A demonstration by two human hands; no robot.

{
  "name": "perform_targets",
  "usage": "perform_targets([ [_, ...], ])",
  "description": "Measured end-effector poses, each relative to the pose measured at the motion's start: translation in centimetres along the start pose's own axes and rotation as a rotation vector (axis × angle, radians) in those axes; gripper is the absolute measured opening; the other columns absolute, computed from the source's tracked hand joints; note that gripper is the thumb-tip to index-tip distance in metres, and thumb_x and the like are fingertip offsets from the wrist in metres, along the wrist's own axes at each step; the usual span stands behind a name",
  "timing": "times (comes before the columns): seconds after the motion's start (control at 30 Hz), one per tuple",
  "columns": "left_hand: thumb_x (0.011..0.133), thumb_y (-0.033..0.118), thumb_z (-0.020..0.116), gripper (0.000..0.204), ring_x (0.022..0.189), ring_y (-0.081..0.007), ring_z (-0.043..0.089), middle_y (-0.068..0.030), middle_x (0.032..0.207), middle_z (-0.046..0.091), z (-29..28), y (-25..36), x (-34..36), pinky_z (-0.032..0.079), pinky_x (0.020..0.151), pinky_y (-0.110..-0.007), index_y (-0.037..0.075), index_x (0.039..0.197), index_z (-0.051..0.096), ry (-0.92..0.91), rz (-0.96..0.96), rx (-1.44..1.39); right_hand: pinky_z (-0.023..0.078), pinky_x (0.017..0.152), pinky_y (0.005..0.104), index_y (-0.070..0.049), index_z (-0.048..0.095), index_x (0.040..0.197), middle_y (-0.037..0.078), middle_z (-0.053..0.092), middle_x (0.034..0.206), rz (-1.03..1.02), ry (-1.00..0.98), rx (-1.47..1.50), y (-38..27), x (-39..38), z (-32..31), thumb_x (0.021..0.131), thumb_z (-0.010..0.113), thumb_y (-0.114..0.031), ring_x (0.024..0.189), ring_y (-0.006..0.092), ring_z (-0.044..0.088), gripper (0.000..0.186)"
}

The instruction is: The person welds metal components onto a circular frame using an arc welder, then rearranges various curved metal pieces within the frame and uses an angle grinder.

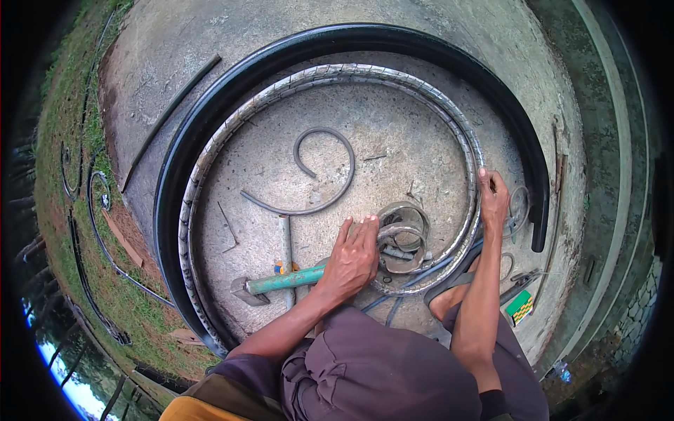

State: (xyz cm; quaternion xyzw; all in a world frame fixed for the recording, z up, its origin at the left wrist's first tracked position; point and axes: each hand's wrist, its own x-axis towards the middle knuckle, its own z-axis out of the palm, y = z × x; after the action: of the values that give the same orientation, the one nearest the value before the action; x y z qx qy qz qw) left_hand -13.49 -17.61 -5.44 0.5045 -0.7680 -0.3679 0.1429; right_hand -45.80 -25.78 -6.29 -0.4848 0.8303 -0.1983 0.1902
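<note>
My left hand (354, 256) is open, its fingers stretched out beside a small silver metal coil (414, 214) and over the end of a hammer's green handle (281, 282). The hammer head (249, 291) rests on the concrete to its left, across an upright-lying grey pipe (286, 238). My right hand (493, 189) grips the large silver coiled tube (203, 172), which has regular dark marks along it, at its right side. A wide black curved bar (414, 42) arcs round the outside of that coil. A thin grey curved rod (330, 200) lies inside the ring.
A straight dark bar (168, 126) lies on the concrete (154, 35) at upper left. Curved rods (102, 217) and wood pieces (123, 238) are on the grass at left. Dark-handled tools (523, 281) and a green patterned item (518, 305) lie right of my legs. A concrete ledge (604, 140) runs along the right.
</note>
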Motion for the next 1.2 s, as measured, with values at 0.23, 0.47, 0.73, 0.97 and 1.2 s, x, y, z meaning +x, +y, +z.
perform_targets([
  [0.23,0.090,0.006,0.059,0.052,0.125,-0.0361,0.059,-0.0281,0.129,0.060,-0.1,0.8,-0.4,0.034,0.115,-0.052,-0.009,0.137,0.044,0.013,-0.039,-0.023,0.035,0.045,0.0246,-0.007,0.057,0.090,-0.001,0.047,0.057,0.150,-0.209,0.412,-1.2,-0.1,-0.4,0.101,0.055,-0.051,0.047,0.0081,0.045,0.045],
  [0.47,0.091,0.025,0.068,0.056,0.126,-0.0311,0.058,-0.0215,0.131,0.061,-2.6,0.9,1.3,0.038,0.110,-0.049,-0.003,0.137,0.050,0.098,0.003,0.047,0.028,0.036,0.0221,-0.011,0.053,0.088,-0.003,0.045,0.059,0.378,-0.266,0.625,-0.5,-0.1,-0.6,0.103,0.054,-0.047,0.041,0.0057,0.039,0.039],
  [0.73,0.094,0.048,0.063,0.060,0.120,-0.0333,0.054,-0.0165,0.128,0.059,-13.8,-10.3,14.8,0.041,0.102,-0.045,0.003,0.133,0.056,0.687,0.036,0.672,0.023,0.036,0.0225,-0.009,0.055,0.083,-0.005,0.041,0.055,0.416,-0.170,0.572,-1.7,-0.3,-0.7,0.102,0.055,-0.050,0.040,0.0037,0.034,0.045],
  [0.97,0.094,0.055,0.060,0.048,0.072,-0.0268,0.065,-0.0087,0.077,0.060,-14.4,-11.8,17.7,0.049,0.063,-0.040,0.007,0.091,0.058,0.538,-0.028,0.637,0.022,0.035,0.0226,-0.010,0.054,0.080,-0.006,0.040,0.056,0.425,-0.170,0.556,-1.4,-0.9,-0.9,0.102,0.054,-0.051,0.040,0.0034,0.032,0.046],
  [1.2,0.092,0.057,0.062,0.051,0.063,-0.0298,0.065,-0.0103,0.068,0.059,-13.3,-11.9,18.3,0.048,0.057,-0.042,0.007,0.081,0.057,0.609,-0.097,0.631,0.021,0.037,0.0235,-0.011,0.051,0.077,-0.007,0.037,0.055,0.424,-0.140,0.467,-2.0,-1.6,-1.1,0.099,0.054,-0.057,0.041,0.0037,0.031,0.052],
])
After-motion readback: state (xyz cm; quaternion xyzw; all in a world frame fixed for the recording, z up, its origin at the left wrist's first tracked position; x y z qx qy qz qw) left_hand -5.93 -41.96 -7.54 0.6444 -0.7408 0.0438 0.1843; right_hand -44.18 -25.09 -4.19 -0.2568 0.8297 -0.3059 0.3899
